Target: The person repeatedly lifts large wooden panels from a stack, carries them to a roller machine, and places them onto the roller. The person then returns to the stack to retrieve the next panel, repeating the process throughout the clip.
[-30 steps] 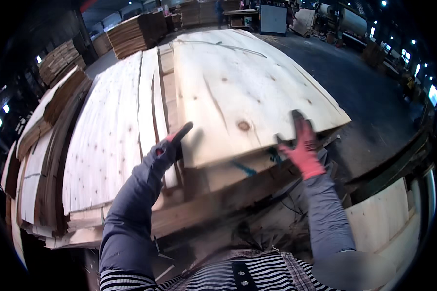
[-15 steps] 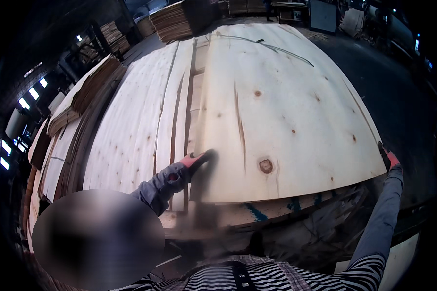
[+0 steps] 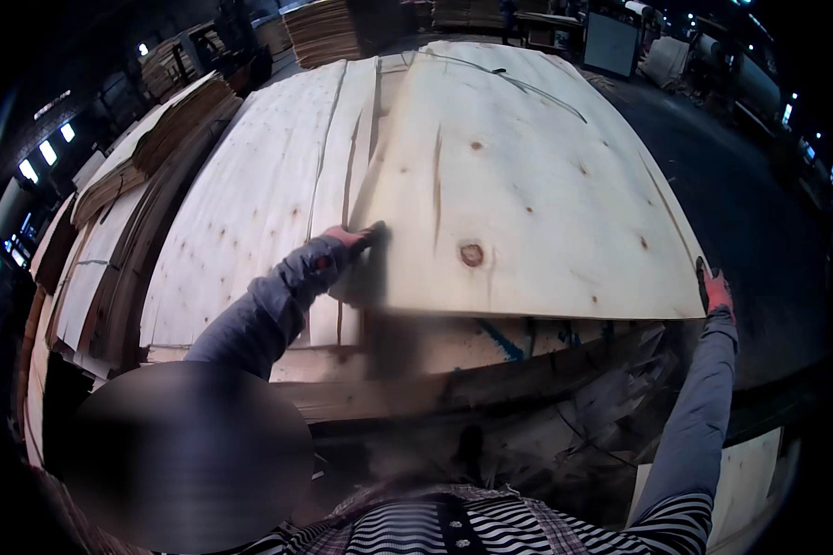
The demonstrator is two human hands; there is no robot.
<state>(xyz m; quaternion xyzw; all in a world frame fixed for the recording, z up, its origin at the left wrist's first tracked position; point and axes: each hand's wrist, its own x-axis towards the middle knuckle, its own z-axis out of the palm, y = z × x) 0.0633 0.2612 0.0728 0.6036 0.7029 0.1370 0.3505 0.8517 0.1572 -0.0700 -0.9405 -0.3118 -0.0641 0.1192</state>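
Note:
A large pale wood veneer sheet (image 3: 546,222) with brown knots and thin splits lies over a wide stack in front of me. My left hand (image 3: 354,237), in a pink and dark glove, is closed on the sheet's left edge. At the near right corner, my right hand (image 3: 715,289), gloved alike, grips the right edge. The fingers of both hands are partly hidden. Beneath the sheet's near edge shows the stack's lower layer (image 3: 416,359), with blue-green marks on its front. Left of the sheet lie paler veneer sheets (image 3: 241,222) with dark gaps between them.
A thin strap (image 3: 537,91) lies across the sheet's far end. Further veneer piles stand at left (image 3: 162,148) and at the far back (image 3: 322,35). Broken veneer scraps (image 3: 611,388) lie below the stack's near edge. Dark floor (image 3: 750,194) runs along the right. A blurred oval covers the lower left.
The sheet's near end has shifted left over the stack, with both hands still on its edges. My view has also moved, so the near edge and hands appear higher in the picture.

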